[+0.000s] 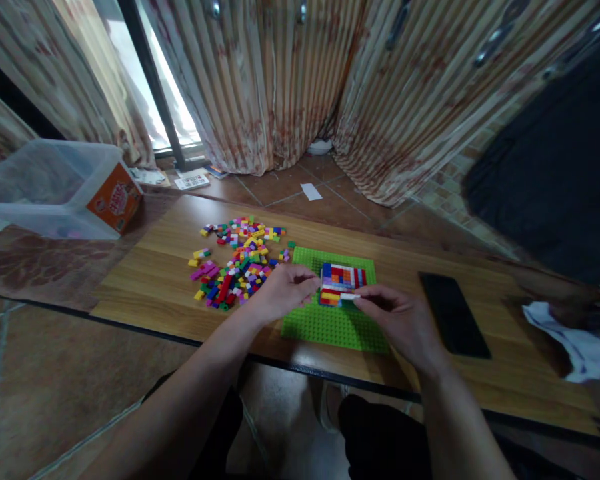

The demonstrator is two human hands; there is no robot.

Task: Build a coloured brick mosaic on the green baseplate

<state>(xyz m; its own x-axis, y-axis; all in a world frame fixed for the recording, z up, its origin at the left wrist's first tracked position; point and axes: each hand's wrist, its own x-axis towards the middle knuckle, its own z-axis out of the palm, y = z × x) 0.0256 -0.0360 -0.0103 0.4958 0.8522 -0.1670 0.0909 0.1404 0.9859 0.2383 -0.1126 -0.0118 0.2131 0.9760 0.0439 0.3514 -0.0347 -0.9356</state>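
A block of coloured toy bricks is built up on a green studded baseplate. My right hand is closed in a pinch on a white brick at the near right part of the block. My left hand is at the block's left side, thumb and fingertips pressed together; whether something small is between them I cannot make out. To its left lies a loose pile of mixed bricks in red, yellow, pink, blue and green.
The wooden table carries a black phone-like slab right of the baseplate and crumpled white paper farther right. A clear plastic bin with an orange label stands at the far left. Curtains hang behind.
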